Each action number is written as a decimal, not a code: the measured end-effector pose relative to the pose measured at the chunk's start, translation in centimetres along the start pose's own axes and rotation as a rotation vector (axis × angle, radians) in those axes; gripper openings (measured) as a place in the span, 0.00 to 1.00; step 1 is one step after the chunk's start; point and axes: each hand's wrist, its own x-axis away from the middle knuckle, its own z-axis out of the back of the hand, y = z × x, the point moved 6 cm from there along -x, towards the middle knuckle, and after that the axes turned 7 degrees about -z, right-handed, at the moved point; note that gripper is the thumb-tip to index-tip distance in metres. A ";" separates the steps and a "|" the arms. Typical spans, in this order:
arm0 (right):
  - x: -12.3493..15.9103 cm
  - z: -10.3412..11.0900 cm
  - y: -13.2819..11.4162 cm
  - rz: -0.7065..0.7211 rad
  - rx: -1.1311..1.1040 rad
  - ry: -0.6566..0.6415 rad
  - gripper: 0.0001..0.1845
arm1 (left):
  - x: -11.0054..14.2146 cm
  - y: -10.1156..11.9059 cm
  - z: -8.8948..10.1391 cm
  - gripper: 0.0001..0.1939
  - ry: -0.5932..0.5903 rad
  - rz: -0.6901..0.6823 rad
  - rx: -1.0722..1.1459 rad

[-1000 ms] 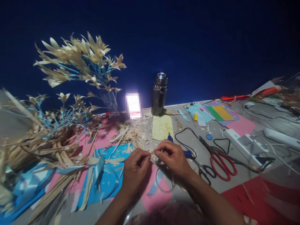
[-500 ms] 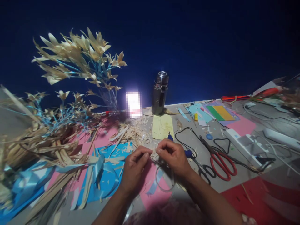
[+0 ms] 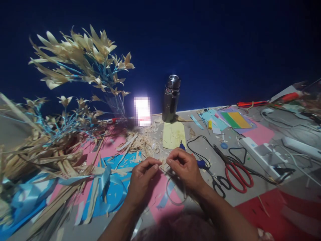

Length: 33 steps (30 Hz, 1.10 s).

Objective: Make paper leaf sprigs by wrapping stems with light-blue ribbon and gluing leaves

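My left hand point(image 3: 142, 179) is closed in a pinch, thumb against forefinger, just left of the middle of the table. What its fingertips hold, if anything, is too small to make out. My right hand point(image 3: 185, 167) pinches a small pale piece point(image 3: 164, 164) that looks like dried husk. The two sets of fingertips almost meet around it. Below the right hand lies a thin pale loop point(image 3: 173, 202) on pink paper point(image 3: 163, 214). Partly hidden behind that hand is a blue glue gun point(image 3: 182, 145), its tip over a yellow paper pad point(image 3: 173, 132).
Red-handled scissors point(image 3: 238, 175) and black-handled scissors point(image 3: 220, 185) lie right of my hands, near a white power strip point(image 3: 260, 157) and cables. A dark flask point(image 3: 172, 100) stands behind. Pale flowers on blue stems point(image 3: 82, 63), husk strips point(image 3: 67, 187) and blue ribbon point(image 3: 105, 180) fill the left.
My left hand has shifted slightly left, and its fingertips are a little farther from the right hand's. The right hand keeps its pinch almost in place.
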 end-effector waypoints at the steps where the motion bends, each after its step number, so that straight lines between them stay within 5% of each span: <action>1: 0.0 0.0 0.1 -0.004 -0.009 0.000 0.08 | -0.1 0.0 0.2 0.07 0.020 0.005 -0.008; 15: 0.3 -0.1 -0.2 0.132 0.011 -0.007 0.06 | 0.3 2.2 -0.6 0.05 -0.031 -0.200 -0.190; 21: -0.3 1.0 -0.8 0.132 0.044 -0.014 0.08 | 0.1 0.6 0.3 0.11 0.054 0.000 -0.004; 27: -6.9 3.1 -0.8 0.039 0.636 -0.041 0.08 | -0.3 -0.5 1.2 0.15 0.187 0.147 0.336; 29: -10.1 2.3 0.1 -0.009 0.889 -0.056 0.08 | -0.4 -0.5 1.0 0.16 0.186 0.171 0.404; 33: -15.4 -1.2 2.1 0.000 1.049 -0.113 0.09 | -0.4 -0.7 1.0 0.16 0.180 0.186 0.457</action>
